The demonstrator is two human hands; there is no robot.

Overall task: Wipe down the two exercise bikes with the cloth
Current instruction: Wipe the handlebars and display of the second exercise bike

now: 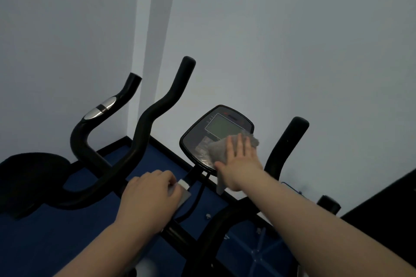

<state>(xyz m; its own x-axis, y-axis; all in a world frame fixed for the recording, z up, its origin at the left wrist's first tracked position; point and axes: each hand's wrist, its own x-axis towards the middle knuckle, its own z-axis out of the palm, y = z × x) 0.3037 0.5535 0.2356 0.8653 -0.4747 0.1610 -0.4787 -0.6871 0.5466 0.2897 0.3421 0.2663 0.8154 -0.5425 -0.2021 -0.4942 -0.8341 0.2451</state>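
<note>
Blue floor (56, 231) and pale walls (292, 29) surround us. Our right hand (239, 159), fingers flat, presses the cloth (219, 149) on the console (202, 139); our left hand (149, 195) grips the bar (144, 123).

A pale grey-white wall (292, 29) is filling the whole upper half of the view, from 9 o'clock round to 3 o'clock. A lighter vertical strip (155, 29) is running down it at about 11 o'clock, where two wall faces are meeting in a corner. A dark skirting band (112, 146) is lining the foot of the wall left of centre, at about 9 o'clock. A deep blue floor (56, 231) is spreading from that band toward 7 o'clock and across the bottom of the view. A flat black panel (387, 198) is slanting in at 4 o'clock, its upper edge rising toward the right border; what it is cannot be told.
</note>
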